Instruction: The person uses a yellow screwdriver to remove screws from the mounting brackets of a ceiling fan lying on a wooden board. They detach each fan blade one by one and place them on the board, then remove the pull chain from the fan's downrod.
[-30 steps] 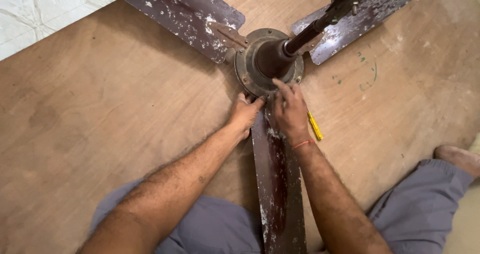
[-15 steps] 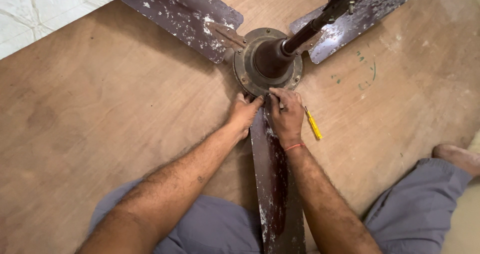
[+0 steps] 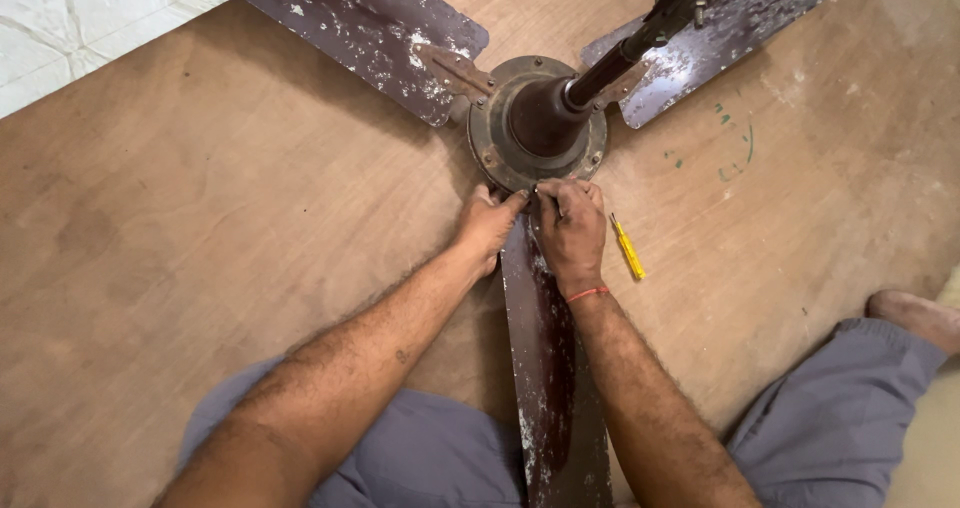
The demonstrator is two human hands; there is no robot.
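An old brown fan (image 3: 537,120) is lying flat on the wooden floor (image 3: 200,238), nearer its far edge. Both hands have crept closer together at the round middle part. The left hand (image 3: 487,226) is pressing the rim, holding nothing. The right hand (image 3: 572,226) is pinching something tiny; I cannot tell what. A yellow screwdriver (image 3: 628,249) is lying beside it, so this looks like finger work.

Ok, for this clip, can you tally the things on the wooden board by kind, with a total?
Fan blades: 3
Fan motor hub with down rod: 1
Yellow screwdriver: 1
Hands at the hub: 2, left hand, right hand
Total: 7
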